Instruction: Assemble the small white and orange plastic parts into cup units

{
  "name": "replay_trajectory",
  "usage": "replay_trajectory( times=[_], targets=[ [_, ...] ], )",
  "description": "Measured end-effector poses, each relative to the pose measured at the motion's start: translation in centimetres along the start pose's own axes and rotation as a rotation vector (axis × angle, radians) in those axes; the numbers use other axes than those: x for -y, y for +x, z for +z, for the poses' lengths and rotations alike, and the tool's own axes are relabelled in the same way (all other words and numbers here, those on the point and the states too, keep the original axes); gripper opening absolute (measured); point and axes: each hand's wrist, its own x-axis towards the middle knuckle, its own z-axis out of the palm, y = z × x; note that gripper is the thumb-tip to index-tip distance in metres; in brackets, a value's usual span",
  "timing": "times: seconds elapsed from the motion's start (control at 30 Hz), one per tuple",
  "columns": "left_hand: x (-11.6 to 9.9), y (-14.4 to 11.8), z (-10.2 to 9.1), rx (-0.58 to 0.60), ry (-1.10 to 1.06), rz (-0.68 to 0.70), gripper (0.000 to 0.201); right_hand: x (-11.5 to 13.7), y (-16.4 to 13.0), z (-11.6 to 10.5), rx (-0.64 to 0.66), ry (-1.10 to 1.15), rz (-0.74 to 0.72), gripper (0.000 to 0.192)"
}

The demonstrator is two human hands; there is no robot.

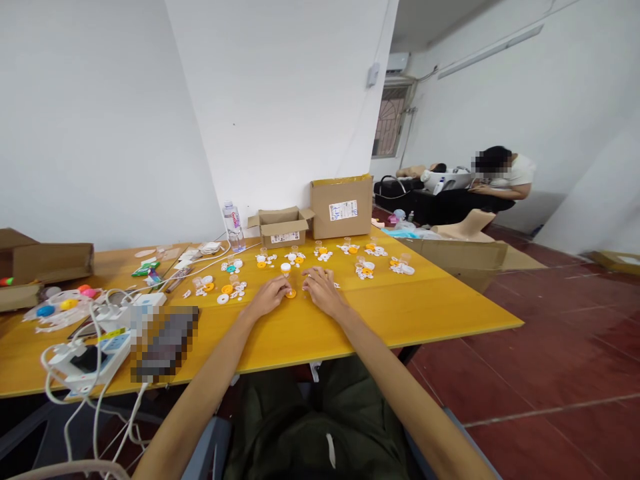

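Centre frame, your left hand (273, 296) is pinching an orange-based piece (291, 293); your right hand (323, 291) is resting nearby, grip unclear; you're seemingly assembling, next needing alignment

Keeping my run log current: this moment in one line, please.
left hand: at orange piece, grip unclear | right hand: nearby, grip unclear | table: large box behind

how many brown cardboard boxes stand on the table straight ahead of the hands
2: a small brown open-topped cardboard box, and a taller brown cardboard box to its right.
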Motion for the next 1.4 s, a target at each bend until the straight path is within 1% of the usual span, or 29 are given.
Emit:
replay_trajectory(
  times=[0.2,0.4,0.67,0.8,0.97,1.03,1.23,1.4],
  targets=[
    [-0.2,0.1,-0.1,0.009,-0.010,-0.003,0.019,0.7,0.2,-0.2,-0.058,-0.002,0.016,0.019],
    [-0.2,0.0,0.0,0.009,-0.012,-0.018,0.019,1.7,0.4,0.0,-0.039,0.019,-0.009,0.019],
    [0.0,0.1,0.1,0.007,-0.006,-0.035,0.017,1.5,0.3,0.4,-0.030,0.008,0.002,0.019],
    [0.0,0.1,0.1,0.003,-0.013,-0.033,0.017,1.6,0.3,0.3,-0.011,-0.014,0.045,0.020],
    [-0.4,0.1,0.0,0.004,-0.017,-0.036,0.018,1.2,0.2,-0.2,0.008,-0.058,0.159,0.020],
    [-0.4,0.1,0.0,0.001,-0.018,-0.037,0.018,0.9,0.1,-0.3,0.008,-0.068,0.179,0.020],
    [-0.4,0.1,0.0,-0.003,-0.022,-0.031,0.018,0.4,-0.2,-0.1,-0.054,-0.084,0.173,0.022],
    [-0.4,0.0,-0.1,0.000,-0.022,-0.030,0.018,0.5,-0.2,-0.1,-0.015,-0.069,0.113,0.018]
  ],
)
